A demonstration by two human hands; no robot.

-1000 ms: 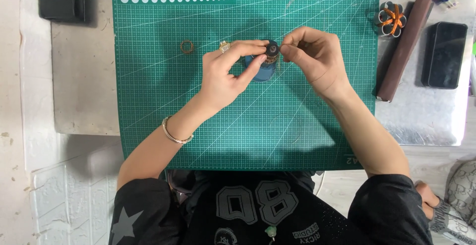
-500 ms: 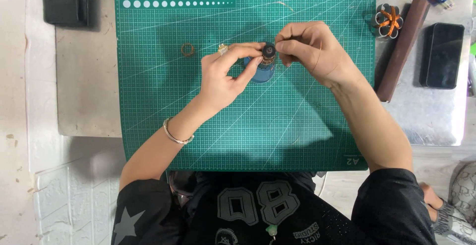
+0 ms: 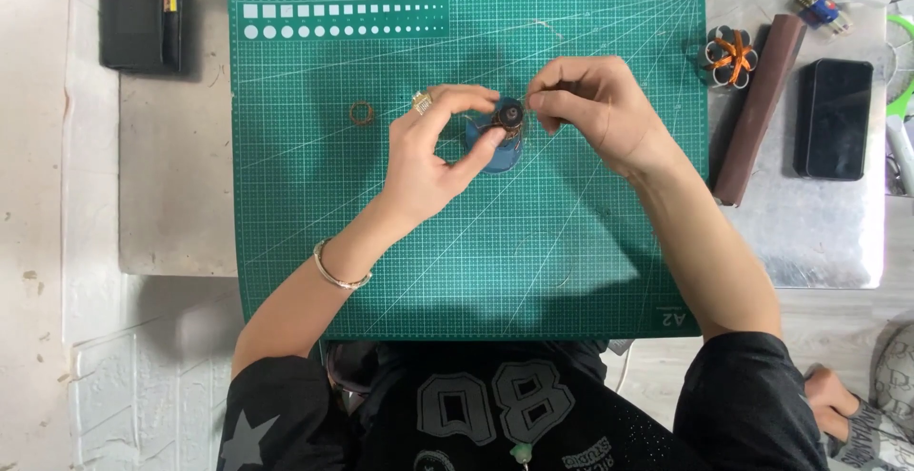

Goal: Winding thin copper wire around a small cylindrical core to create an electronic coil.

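My left hand (image 3: 433, 152) pinches the small, light, stiff spool (image 3: 507, 116); right hand (image 3: 592, 104) fingertips close on its rim, best held there.

I look straight down on a green gridded cutting mat (image 3: 314, 242) lying on the grey counter (image 3: 171, 195). My left hand (image 3: 428, 161) pinches a small dark round part (image 3: 509, 114) above a blue cylindrical piece (image 3: 500, 155), while my right hand (image 3: 595, 104) meets it, fingers (image 3: 543, 101) pinched at its edge. A small brown ring (image 3: 361, 113) lies on the mat to the left. A black phone (image 3: 836, 119) and a brown roll (image 3: 757, 109) rest off the mat's right side.
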